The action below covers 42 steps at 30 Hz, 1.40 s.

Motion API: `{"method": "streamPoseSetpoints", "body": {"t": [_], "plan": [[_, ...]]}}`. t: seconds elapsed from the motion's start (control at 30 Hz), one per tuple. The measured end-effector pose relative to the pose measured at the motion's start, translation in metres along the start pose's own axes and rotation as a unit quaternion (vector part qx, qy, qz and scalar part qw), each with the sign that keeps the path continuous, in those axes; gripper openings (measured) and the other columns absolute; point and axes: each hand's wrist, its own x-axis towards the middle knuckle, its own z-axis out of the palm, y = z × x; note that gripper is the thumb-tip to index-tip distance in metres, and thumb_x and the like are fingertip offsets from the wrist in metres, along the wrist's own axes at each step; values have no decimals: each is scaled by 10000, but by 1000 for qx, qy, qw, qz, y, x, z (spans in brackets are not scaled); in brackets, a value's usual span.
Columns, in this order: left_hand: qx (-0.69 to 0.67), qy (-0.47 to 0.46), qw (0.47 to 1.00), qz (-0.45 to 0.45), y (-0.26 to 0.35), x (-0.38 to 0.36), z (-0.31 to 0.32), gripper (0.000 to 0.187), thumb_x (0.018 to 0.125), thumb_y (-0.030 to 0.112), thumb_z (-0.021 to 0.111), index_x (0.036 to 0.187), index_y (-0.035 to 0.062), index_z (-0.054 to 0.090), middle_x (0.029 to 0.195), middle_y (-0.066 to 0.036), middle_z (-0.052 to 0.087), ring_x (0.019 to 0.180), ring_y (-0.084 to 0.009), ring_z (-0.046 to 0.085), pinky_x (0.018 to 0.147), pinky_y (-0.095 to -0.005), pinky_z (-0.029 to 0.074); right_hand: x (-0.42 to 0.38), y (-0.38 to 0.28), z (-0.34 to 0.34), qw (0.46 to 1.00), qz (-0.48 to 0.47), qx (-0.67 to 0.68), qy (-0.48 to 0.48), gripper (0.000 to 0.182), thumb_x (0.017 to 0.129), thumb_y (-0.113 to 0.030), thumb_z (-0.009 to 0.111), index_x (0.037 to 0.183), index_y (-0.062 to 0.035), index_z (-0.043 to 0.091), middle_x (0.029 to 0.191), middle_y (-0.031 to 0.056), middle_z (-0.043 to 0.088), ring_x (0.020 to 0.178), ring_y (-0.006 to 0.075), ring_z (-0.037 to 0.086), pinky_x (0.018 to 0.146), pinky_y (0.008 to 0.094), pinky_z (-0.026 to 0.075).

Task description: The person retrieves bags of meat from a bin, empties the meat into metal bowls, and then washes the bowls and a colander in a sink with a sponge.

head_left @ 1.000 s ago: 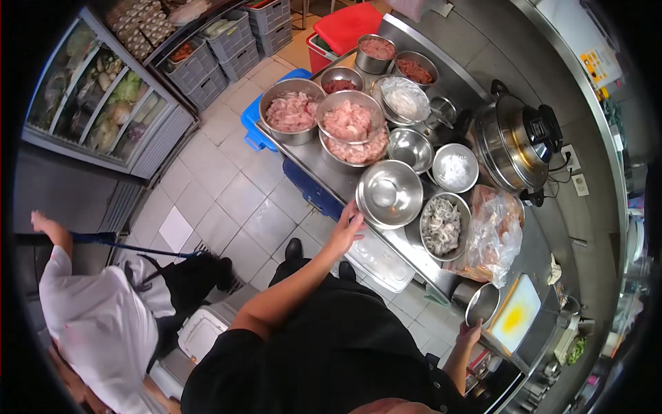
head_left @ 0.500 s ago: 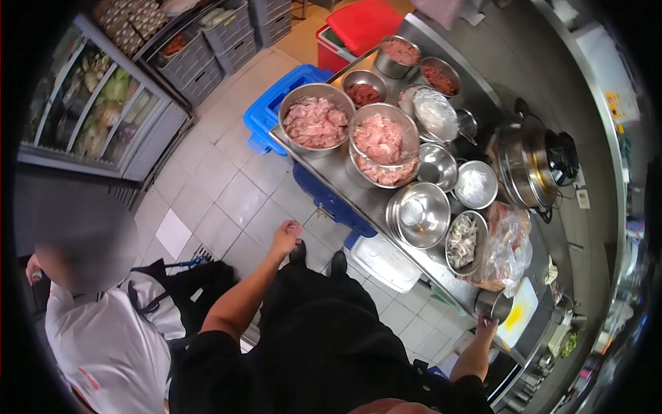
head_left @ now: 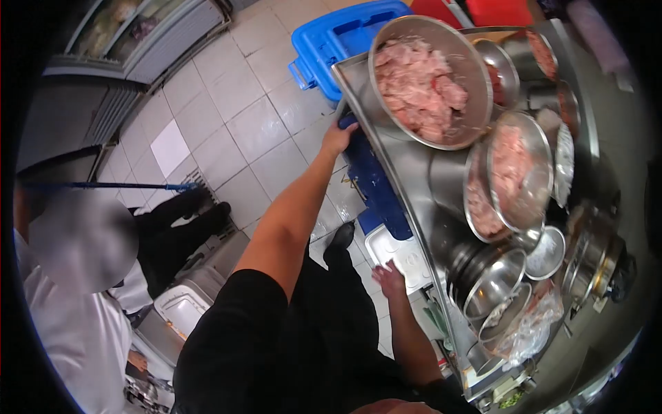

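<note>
My left hand point(head_left: 338, 138) is stretched forward at the near edge of the steel table, beside the dark blue bin point(head_left: 376, 186) below. Its fingertips overlap the bin's upper end, and whether they grip it cannot be seen. Lower down, my right hand point(head_left: 391, 279) is empty with fingers apart, above the white lidded container point(head_left: 400, 255) on the floor. The large steel pot of raw meat point(head_left: 431, 90) stands on the table corner nearest my left hand. Beyond it are stacked pans of paler raw meat point(head_left: 510, 165).
Nested steel bowls point(head_left: 493, 283), a bowl of white powder point(head_left: 545, 252) and a plastic bag point(head_left: 534, 331) crowd the table point(head_left: 407, 162). A blue lidded tub point(head_left: 345, 34) sits past the corner. At left, a person in white point(head_left: 76, 331) is near a blue pole point(head_left: 103, 185).
My view has swung and moved closer to the meat pot. My left hand has reached forward to the table edge. My right hand has come away from the small steel pot and opened.
</note>
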Motion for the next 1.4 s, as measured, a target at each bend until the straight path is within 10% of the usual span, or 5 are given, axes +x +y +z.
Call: {"method": "streamPoseSetpoints", "body": {"t": [0.33,0.87,1.17,1.33,1.4], "plan": [[226,16,974,13,22,7,-10,956,781,693,746,1290,-97,570,1284,-311,641,1251,-404,590,1027,-425,509,66,-90,75,914,-27,394,95,887,832,-495,811,1434,47,450,1448,289,447,1319,424,497,1127,559,462],[130,-496,858,27,-149,-260,180,964,968,690,485,1457,-136,397,1396,-343,546,1322,-435,543,1105,-464,445,90,-79,-86,968,-199,83,130,794,856,-481,803,1484,-93,510,1512,103,541,1376,336,510,1147,512,422],[97,-270,944,160,-123,-167,76,670,925,490,662,1381,6,577,1380,-234,615,1285,-426,574,1083,-474,458,73,-143,11,554,-453,-547,434,879,863,-610,731,1510,-64,493,1485,186,553,1354,375,525,1174,547,362],[261,-50,907,326,-94,-103,23,627,913,461,688,1372,44,601,1339,-195,643,1404,-380,474,1186,-548,344,125,-173,27,539,-430,-573,443,967,864,-693,669,1520,-12,466,1470,262,538,1354,420,510,1196,555,308],[288,-35,885,365,-93,-71,27,608,914,470,681,1344,43,626,1337,-182,646,1427,-367,447,1213,-567,279,126,-183,42,333,-566,-556,510,905,877,-668,672,1473,-4,521,1452,283,543,1341,463,507,1183,559,322]]}}
